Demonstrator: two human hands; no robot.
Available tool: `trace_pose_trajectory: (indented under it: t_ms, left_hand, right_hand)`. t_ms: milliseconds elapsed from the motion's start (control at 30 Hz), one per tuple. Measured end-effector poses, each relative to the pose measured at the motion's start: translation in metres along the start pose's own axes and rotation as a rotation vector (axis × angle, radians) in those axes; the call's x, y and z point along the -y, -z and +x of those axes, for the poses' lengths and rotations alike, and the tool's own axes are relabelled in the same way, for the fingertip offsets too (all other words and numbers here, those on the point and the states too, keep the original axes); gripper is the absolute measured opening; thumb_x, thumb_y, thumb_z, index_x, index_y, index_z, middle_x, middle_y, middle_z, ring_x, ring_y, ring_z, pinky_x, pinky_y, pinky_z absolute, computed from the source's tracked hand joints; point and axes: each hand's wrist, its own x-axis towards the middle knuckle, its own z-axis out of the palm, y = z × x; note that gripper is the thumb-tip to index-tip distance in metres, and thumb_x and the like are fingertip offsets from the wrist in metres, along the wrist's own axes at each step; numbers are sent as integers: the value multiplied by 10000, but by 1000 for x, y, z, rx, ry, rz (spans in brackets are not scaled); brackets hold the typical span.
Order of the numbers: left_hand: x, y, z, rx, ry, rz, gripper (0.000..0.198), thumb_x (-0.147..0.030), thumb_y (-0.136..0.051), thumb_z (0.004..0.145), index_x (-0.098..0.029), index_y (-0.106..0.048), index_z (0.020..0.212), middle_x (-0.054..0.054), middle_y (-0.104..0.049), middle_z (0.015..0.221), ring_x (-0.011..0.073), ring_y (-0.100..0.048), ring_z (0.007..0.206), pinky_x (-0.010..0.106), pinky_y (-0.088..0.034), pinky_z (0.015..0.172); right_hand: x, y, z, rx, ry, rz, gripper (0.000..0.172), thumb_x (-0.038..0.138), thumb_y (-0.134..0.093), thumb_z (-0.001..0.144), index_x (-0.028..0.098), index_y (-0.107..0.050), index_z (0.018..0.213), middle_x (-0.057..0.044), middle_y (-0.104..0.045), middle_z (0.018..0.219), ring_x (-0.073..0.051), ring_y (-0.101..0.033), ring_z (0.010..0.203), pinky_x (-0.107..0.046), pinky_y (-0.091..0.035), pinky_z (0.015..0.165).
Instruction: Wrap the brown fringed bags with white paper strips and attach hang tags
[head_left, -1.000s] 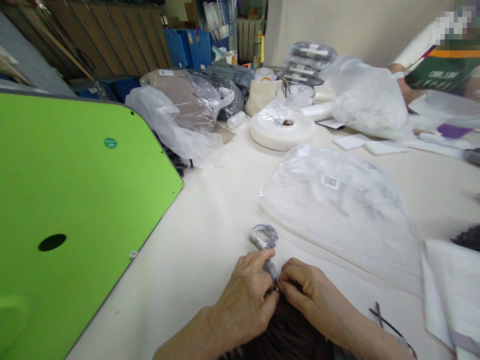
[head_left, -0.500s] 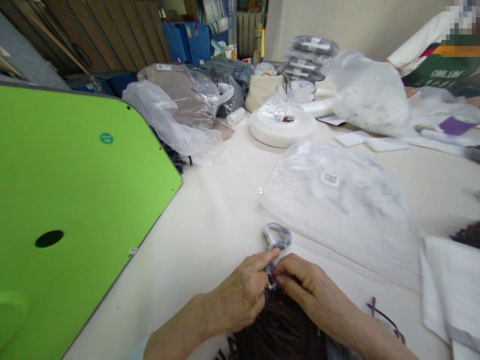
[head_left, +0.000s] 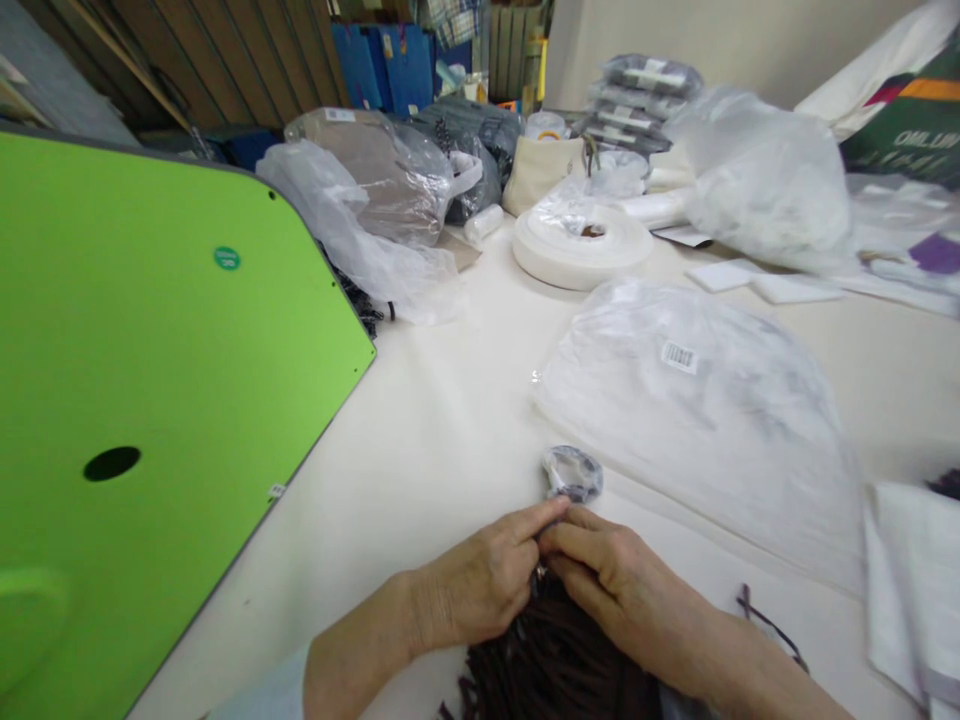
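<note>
Working at the neck of a film-wrapped loop (head_left: 573,474), L hand (head_left: 487,577) & R hand (head_left: 609,575) meet just above a bundle of brown strands (head_left: 570,665). Loop lies on the table (head_left: 420,430), just past the fingertips, near the clear bag (head_left: 720,440) w/ a barcode.

Vs. half a sec ago: R fingers have moved up toward the loop & now seem to touch the L index tip; loop sits further R, nearer the bag. Red speck at the R fingertips & most of the grey stem, both visible then, are now covered. Reads as fiddly finger work at the join, w/ hands in tighter.

L index is out straight, tip at the loop's near edge; other L fingers curled in. R thumb & fingers are narrow, bunched at the join. Can't tell what, if anything, either hand grips b/c knuckles hide it. A metal glint (head_left: 539,570) shows btwn hands, too small to ID. Strands run off the bottom edge, so full shape unknown; R forearm cut off too. Thin cord (head_left: 745,600) at R, purpose unclear.
</note>
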Motion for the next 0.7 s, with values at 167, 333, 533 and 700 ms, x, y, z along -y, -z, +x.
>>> trace_pose_trajectory:
  t_ms: [167,333,533,700]
  left_hand:
    - [1,-2,-1,1,-55,31,363,7,-305,791,21,-461,1118,286,-340,1373,230,-187,1353,350,-304,1102]
    - [1,0,1,-3,-38,11,238,-8,-332,799,8,-540,914,335,-339,1348,250,-238,1339,320,-337,1082]
    - [-1,3,2,-15,-62,28,229,-10,-328,810,-22,-554,848,306,-467,1260,234,-272,1329,271,-321,1085]
    - [-2,4,1,-10,-54,48,254,-31,-309,831,-44,-558,877,261,-498,1250,217,-250,1339,266,-303,1098]
  right_hand:
    - [-3,-2,4,-35,-43,-2,176,63,-476,808,164,-620,795,-49,-604,868,-146,-561,816,-253,-424,737]
    - [-4,0,5,13,-12,-58,189,100,-458,841,165,-623,776,-43,-617,826,-140,-565,765,-237,-418,697]
    - [-2,5,13,94,26,-167,250,41,-446,794,159,-586,623,3,-580,621,-97,-504,568,-193,-352,542]
    - [-1,11,17,184,43,-171,278,32,-418,802,154,-613,646,-10,-610,625,-96,-523,570,-186,-367,545]
